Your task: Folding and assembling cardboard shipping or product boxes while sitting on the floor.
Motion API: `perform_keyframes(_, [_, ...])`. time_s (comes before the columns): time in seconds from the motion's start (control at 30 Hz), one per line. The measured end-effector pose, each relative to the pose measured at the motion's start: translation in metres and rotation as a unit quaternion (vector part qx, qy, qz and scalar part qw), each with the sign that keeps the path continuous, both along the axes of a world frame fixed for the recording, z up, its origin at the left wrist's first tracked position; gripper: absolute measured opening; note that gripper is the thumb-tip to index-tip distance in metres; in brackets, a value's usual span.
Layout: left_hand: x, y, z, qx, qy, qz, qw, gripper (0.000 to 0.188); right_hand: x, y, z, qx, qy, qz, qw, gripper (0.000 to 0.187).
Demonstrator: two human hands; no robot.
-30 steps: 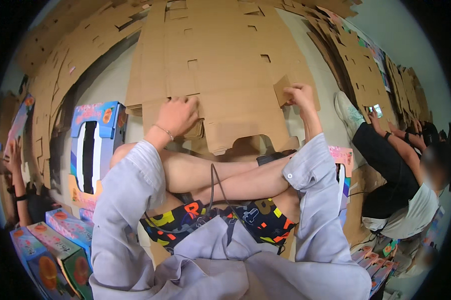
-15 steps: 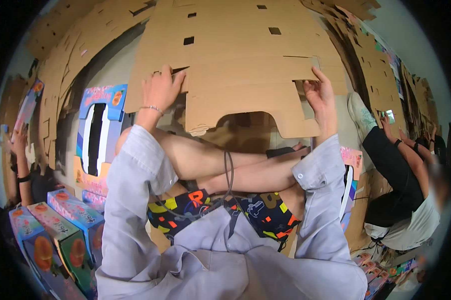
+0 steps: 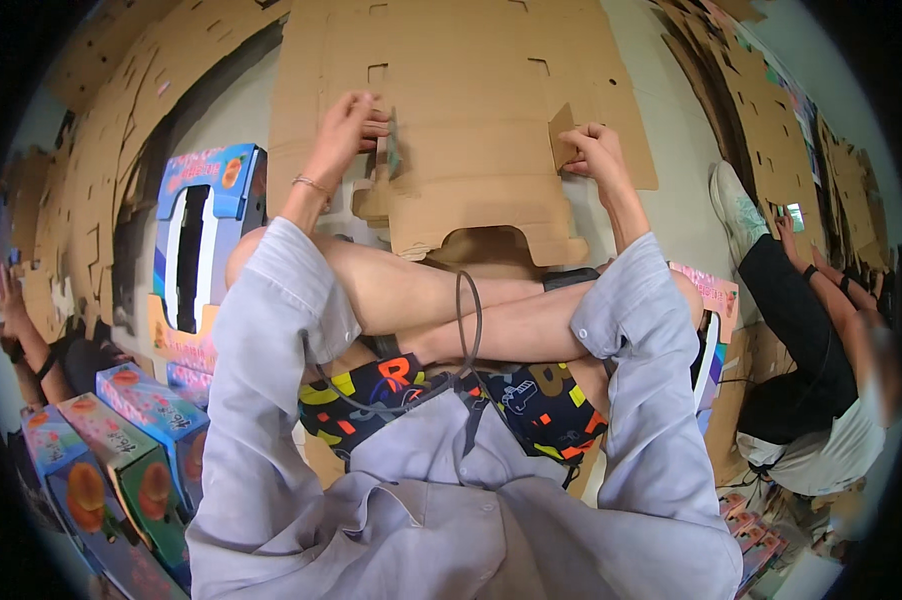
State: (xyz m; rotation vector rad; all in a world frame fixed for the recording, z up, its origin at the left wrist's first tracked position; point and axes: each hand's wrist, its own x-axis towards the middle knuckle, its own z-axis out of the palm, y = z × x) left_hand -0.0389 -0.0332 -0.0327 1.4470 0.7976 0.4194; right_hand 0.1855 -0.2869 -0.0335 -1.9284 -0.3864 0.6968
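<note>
Where cardboard (image 3: 476, 150) lies, brown, flaps (image 3: 562, 138) raised

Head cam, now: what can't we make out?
- Head: far end of the cardboard, cut off by the upper edge.
- Head: its underside, facing away.
- Head: whether the left hand grips it; fingers blurred.
- Head: bright thing by a co-worker's hand, too small.

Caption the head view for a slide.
Right hand at a raised flap on a die-cut cardboard blank, left hand at its opposite side, beyond the wearer's crossed legs.
</note>
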Motion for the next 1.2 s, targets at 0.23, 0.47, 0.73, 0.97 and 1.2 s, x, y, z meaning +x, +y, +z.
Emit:
perform_keyframes(0.23, [0.022, -0.006, -0.023, 0.227, 0.085, -0.158, 0.957, 0.032, -0.008, 0.016, -0.005, 0.01, 0.071, 0.123, 0.99, 0.031])
perform_keyframes(0.47, [0.029, -0.011, -0.04, 0.355, 0.185, -0.115, 0.909, 0.037, -0.023, 0.043, -0.022, -0.143, -0.177, 0.235, 0.945, 0.039])
perform_keyframes(0.73, [0.016, -0.019, -0.015, 0.357, 0.214, -0.122, 0.901, 0.041, -0.019, 0.025, -0.01, -0.048, -0.004, 0.102, 0.994, 0.028])
perform_keyframes(0.97, [0.025, -0.029, -0.02, 0.264, 0.267, -0.144, 0.915, 0.06, -0.026, 0.03, -0.039, -0.034, -0.137, 0.065, 0.988, 0.027])
perform_keyframes(1.2, [0.036, -0.039, -0.028, 0.375, 0.329, -0.027, 0.866, 0.068, -0.033, 0.043, -0.044, -0.088, -0.377, 0.108, 0.916, 0.027])
